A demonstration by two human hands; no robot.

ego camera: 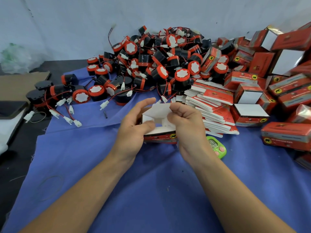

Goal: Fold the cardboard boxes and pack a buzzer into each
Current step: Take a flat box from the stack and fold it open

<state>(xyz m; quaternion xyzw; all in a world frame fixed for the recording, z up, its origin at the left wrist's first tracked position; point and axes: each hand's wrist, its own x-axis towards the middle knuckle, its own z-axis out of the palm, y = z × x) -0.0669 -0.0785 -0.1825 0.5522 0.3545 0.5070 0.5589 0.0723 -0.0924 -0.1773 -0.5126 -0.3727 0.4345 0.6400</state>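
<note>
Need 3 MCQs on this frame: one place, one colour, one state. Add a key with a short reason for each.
1. The stack of flat boxes lies:
A) at the far left edge
B) just right of the right hand
C) on the floor

2. The cloth is:
A) blue
B) green
C) yellow

3. The top flaps of the box are:
A) taped shut
B) torn off
C) open

Key: B, the stack sits beside the right hand; A, blue fabric covers the work area; C, the left hand grips the box while the right hand pinches its raised white flap.
</note>
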